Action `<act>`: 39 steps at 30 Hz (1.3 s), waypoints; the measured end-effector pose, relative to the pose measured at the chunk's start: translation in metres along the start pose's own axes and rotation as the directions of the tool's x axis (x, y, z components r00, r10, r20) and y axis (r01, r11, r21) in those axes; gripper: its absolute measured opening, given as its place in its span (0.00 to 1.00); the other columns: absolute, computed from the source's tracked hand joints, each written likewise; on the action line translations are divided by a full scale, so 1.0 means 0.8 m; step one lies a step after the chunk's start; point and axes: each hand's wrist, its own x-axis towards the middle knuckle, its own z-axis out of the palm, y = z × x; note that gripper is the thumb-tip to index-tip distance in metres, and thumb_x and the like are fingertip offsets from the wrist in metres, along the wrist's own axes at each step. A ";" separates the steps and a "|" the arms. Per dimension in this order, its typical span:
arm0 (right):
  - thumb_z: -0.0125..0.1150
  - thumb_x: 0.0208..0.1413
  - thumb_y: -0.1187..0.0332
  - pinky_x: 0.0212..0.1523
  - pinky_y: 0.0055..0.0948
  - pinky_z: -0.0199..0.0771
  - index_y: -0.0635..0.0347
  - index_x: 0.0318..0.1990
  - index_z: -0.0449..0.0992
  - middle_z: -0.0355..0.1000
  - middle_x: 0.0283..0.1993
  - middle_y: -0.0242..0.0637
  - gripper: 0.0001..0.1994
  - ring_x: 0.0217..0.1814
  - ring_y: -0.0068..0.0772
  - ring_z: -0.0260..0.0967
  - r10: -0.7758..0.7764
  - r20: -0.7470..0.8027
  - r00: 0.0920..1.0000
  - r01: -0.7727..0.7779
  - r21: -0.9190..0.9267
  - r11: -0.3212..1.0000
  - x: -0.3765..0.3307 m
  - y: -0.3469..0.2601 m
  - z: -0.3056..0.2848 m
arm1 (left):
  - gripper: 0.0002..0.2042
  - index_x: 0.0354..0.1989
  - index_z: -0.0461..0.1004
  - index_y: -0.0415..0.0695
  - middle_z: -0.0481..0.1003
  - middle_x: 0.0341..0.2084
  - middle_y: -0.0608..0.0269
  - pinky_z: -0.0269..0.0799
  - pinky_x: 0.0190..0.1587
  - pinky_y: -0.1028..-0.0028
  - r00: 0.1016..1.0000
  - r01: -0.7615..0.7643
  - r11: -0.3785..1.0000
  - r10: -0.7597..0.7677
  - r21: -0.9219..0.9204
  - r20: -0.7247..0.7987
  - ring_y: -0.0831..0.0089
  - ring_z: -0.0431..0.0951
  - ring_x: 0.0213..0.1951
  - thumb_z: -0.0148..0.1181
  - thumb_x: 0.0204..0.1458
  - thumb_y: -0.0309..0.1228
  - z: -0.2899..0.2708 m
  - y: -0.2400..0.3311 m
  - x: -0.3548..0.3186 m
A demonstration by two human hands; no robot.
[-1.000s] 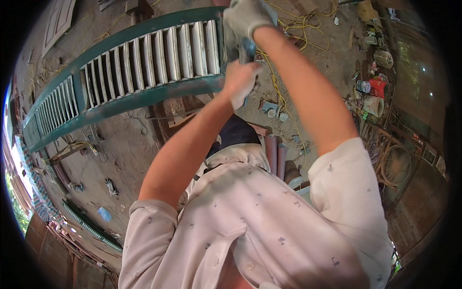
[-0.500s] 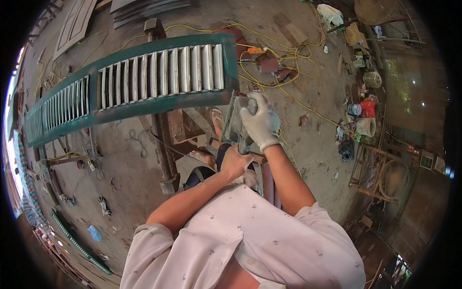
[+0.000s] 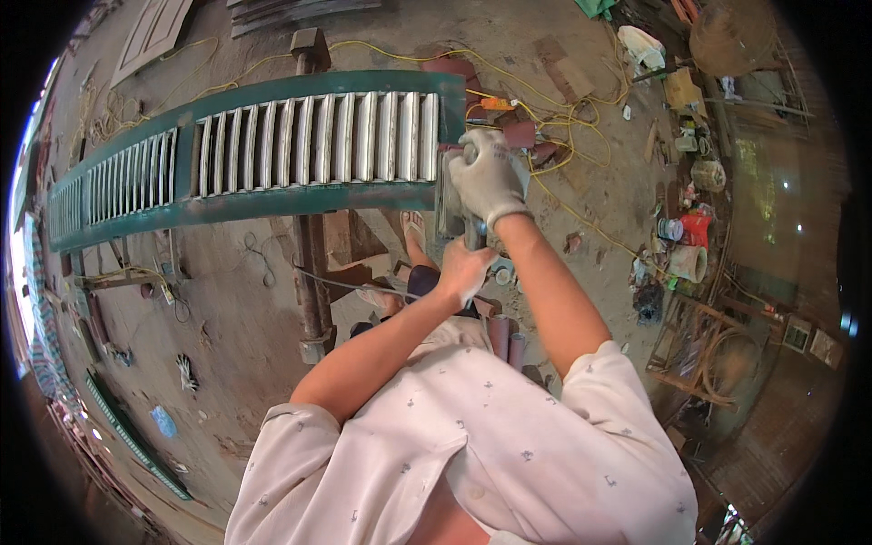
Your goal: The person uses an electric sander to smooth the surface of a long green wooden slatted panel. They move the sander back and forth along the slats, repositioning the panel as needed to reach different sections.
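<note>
A green louvred shutter [image 3: 318, 195] with pale, bare-looking slats [image 3: 363, 136] lies across two supports in front of me, stretching off to the left. At its right end I hold a grey sander [image 3: 448, 204] with a flat rectangular pad, its edge at the shutter's end rail. My right hand [image 3: 490, 177], in a whitish work glove, is closed over the top of the sander. Below it my bare left hand [image 3: 466, 270] wraps round the sander's rear handle. The gloved hand hides much of the tool's body.
A wooden stand [image 3: 312, 263] bears the shutter. Yellow cable [image 3: 581, 132] loops over the floor beyond, near reddish sheets [image 3: 520, 134]. A dark cord [image 3: 350, 286] runs toward my left arm. Buckets [image 3: 688, 263] and clutter line the right side. A loose glove [image 3: 186, 372] lies at left.
Both hands and the sander have moved up and slightly away from me, the sander now at the shutter's end rail. The view has shifted a little.
</note>
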 end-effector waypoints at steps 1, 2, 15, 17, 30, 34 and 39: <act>0.63 0.60 0.58 0.62 0.47 0.78 0.54 0.53 0.82 0.76 0.59 0.46 0.17 0.59 0.53 0.78 0.012 0.005 1.000 -0.011 -0.062 0.998 0.021 0.001 -0.004 | 0.09 0.31 0.78 0.35 0.75 0.20 0.62 0.70 0.25 0.66 0.998 -0.054 0.996 0.055 0.064 -0.020 0.73 0.75 0.21 0.67 0.51 0.29 0.001 0.013 0.016; 0.63 0.60 0.58 0.62 0.47 0.78 0.54 0.53 0.83 0.77 0.59 0.46 0.17 0.59 0.53 0.78 0.019 0.009 1.000 -0.018 -0.080 0.997 0.039 0.000 -0.009 | 0.09 0.31 0.78 0.34 0.76 0.20 0.62 0.70 0.25 0.66 0.998 -0.052 0.997 0.053 0.050 -0.020 0.73 0.75 0.21 0.67 0.51 0.29 0.003 0.024 0.029; 0.60 0.60 0.57 0.63 0.49 0.78 0.49 0.54 0.83 0.77 0.62 0.45 0.18 0.63 0.53 0.79 0.026 0.086 0.996 -0.007 -0.220 0.976 0.165 -0.040 -0.025 | 0.09 0.35 0.79 0.34 0.77 0.24 0.62 0.71 0.29 0.68 0.996 0.049 0.993 -0.057 -0.106 -0.071 0.73 0.75 0.24 0.68 0.52 0.27 0.016 0.139 0.102; 0.60 0.60 0.57 0.62 0.50 0.78 0.49 0.54 0.83 0.77 0.62 0.43 0.18 0.61 0.53 0.79 0.030 0.093 0.995 -0.008 -0.231 0.973 0.145 -0.035 -0.023 | 0.08 0.38 0.78 0.36 0.77 0.25 0.62 0.69 0.26 0.70 0.998 0.034 0.999 -0.035 -0.029 -0.042 0.74 0.75 0.24 0.67 0.54 0.27 0.012 0.111 0.091; 0.61 0.61 0.54 0.60 0.51 0.78 0.48 0.52 0.83 0.78 0.60 0.42 0.16 0.58 0.52 0.80 0.008 0.033 0.999 -0.001 -0.222 0.975 0.192 -0.035 -0.024 | 0.08 0.40 0.76 0.37 0.76 0.25 0.63 0.69 0.25 0.69 0.999 0.024 0.996 -0.027 -0.083 -0.034 0.75 0.74 0.24 0.67 0.56 0.27 0.014 0.147 0.119; 0.62 0.61 0.54 0.58 0.51 0.80 0.49 0.51 0.83 0.78 0.59 0.43 0.16 0.58 0.54 0.80 -0.047 0.064 0.997 0.059 -0.187 0.981 0.145 -0.025 -0.021 | 0.08 0.39 0.78 0.36 0.78 0.27 0.62 0.71 0.26 0.69 0.999 -0.019 1.000 0.018 -0.021 -0.033 0.76 0.76 0.25 0.67 0.55 0.27 0.012 0.093 0.100; 0.62 0.60 0.53 0.57 0.51 0.80 0.48 0.51 0.83 0.78 0.59 0.46 0.17 0.58 0.56 0.80 -0.075 0.024 0.997 0.078 -0.168 0.983 0.099 -0.003 -0.027 | 0.15 0.47 0.81 0.33 0.83 0.34 0.57 0.76 0.38 0.71 1.000 -0.023 0.997 0.022 0.068 0.012 0.74 0.80 0.33 0.68 0.55 0.29 0.020 0.072 0.066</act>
